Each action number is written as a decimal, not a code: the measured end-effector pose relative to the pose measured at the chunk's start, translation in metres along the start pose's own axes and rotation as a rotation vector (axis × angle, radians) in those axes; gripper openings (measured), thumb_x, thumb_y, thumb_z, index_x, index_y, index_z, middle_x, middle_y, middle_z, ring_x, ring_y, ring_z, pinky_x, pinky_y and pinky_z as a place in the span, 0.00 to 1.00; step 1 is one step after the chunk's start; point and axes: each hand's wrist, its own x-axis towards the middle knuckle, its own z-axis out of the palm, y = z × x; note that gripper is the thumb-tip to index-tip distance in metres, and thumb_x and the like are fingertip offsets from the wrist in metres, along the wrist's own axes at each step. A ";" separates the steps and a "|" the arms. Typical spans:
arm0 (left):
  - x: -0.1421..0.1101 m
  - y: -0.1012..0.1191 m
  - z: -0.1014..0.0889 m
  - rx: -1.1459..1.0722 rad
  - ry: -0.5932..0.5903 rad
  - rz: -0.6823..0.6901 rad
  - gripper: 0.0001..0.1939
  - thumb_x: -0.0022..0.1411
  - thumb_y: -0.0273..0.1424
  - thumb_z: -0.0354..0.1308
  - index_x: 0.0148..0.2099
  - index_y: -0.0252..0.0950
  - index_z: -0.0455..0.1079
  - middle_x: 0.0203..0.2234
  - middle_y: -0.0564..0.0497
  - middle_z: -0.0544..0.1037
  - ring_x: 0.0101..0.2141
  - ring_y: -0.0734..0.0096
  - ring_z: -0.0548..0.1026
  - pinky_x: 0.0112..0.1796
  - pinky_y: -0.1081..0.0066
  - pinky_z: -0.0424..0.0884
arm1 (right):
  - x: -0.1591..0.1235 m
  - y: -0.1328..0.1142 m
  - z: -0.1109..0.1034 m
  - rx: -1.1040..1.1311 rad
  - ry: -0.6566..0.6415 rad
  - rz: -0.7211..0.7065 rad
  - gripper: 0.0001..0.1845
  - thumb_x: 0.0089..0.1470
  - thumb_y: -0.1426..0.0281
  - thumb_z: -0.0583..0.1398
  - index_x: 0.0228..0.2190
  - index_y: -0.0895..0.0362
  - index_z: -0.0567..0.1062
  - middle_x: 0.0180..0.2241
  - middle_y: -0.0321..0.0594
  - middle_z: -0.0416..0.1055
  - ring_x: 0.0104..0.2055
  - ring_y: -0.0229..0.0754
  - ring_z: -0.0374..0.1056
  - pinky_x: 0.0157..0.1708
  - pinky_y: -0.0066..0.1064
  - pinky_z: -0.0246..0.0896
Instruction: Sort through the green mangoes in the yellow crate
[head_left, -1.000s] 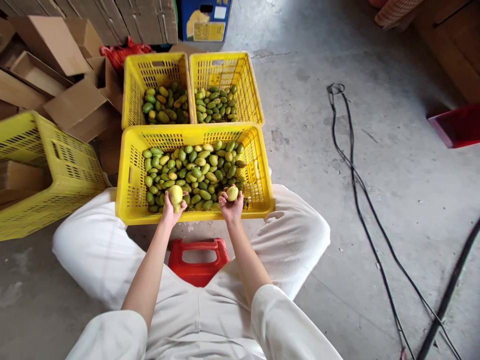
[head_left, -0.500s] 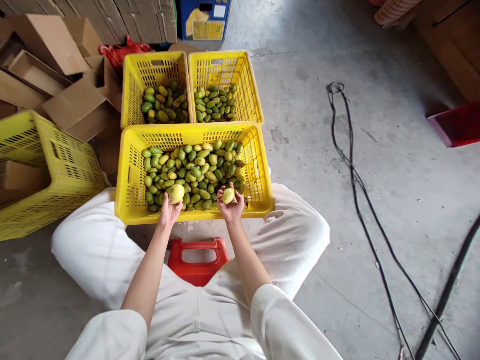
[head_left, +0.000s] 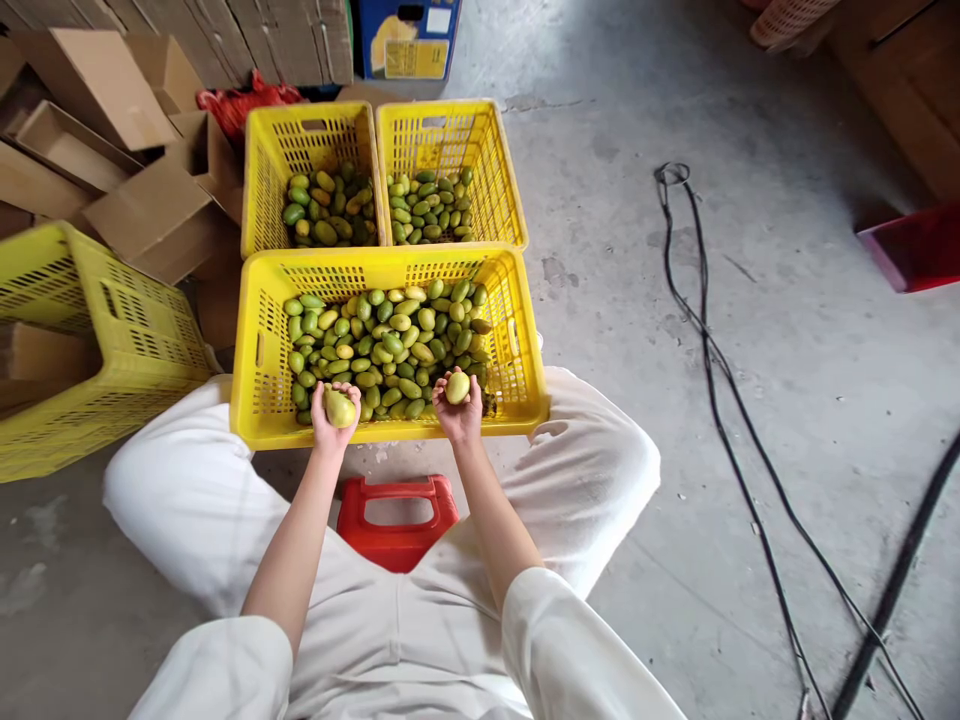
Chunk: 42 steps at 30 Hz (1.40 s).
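My left hand (head_left: 334, 428) is closed round a pale yellow-green mango (head_left: 340, 408), larger than most and narrowed at one end. In my right hand (head_left: 460, 420) rests a smaller, oval yellow-green mango (head_left: 457, 388), fingers curled about it. Both hands are above the near edge of a wide yellow plastic crate (head_left: 390, 432) in front of my knees. Many small green and yellowish mangoes (head_left: 390, 345) lie inside this crate, beyond my hands.
Two yellow crates, left (head_left: 262, 180) and right (head_left: 502, 175), stand behind with more fruit. Another crate (head_left: 142, 350) sits at left beside cardboard boxes (head_left: 150, 215). A red stool (head_left: 397, 548) is under me. Black cables (head_left: 705, 330) cross the floor at right.
My left hand has turned the larger mango over and shifted slightly left and down. The right hand has tilted its mango and moved a little left. The crates stay put.
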 end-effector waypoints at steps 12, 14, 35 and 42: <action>0.006 -0.002 -0.006 0.024 0.006 0.040 0.08 0.66 0.32 0.53 0.40 0.37 0.73 0.29 0.49 0.72 0.31 0.75 0.73 0.26 0.82 0.70 | -0.003 0.000 0.001 -0.081 -0.071 0.036 0.16 0.62 0.55 0.59 0.31 0.54 0.72 0.26 0.32 0.69 0.20 0.28 0.58 0.18 0.18 0.61; 0.008 -0.001 -0.008 0.019 0.024 0.052 0.09 0.67 0.33 0.54 0.42 0.37 0.73 0.28 0.50 0.73 0.32 0.74 0.75 0.28 0.81 0.72 | -0.004 -0.002 0.002 -0.039 -0.065 0.070 0.17 0.61 0.53 0.59 0.34 0.54 0.74 0.27 0.33 0.71 0.21 0.29 0.59 0.16 0.18 0.59; 0.004 -0.002 0.000 0.074 0.074 -0.024 0.14 0.69 0.32 0.50 0.50 0.33 0.73 0.36 0.44 0.79 0.34 0.71 0.78 0.30 0.77 0.77 | 0.004 0.005 -0.010 -0.106 -0.031 0.018 0.09 0.51 0.74 0.65 0.35 0.52 0.73 0.33 0.33 0.77 0.41 0.38 0.76 0.37 0.28 0.76; 0.007 -0.005 0.003 0.083 0.222 0.045 0.09 0.65 0.26 0.56 0.47 0.36 0.72 0.31 0.50 0.78 0.34 0.73 0.78 0.36 0.77 0.78 | -0.002 0.003 -0.002 -0.098 -0.053 0.016 0.11 0.53 0.69 0.64 0.40 0.50 0.73 0.35 0.31 0.76 0.31 0.33 0.72 0.26 0.22 0.70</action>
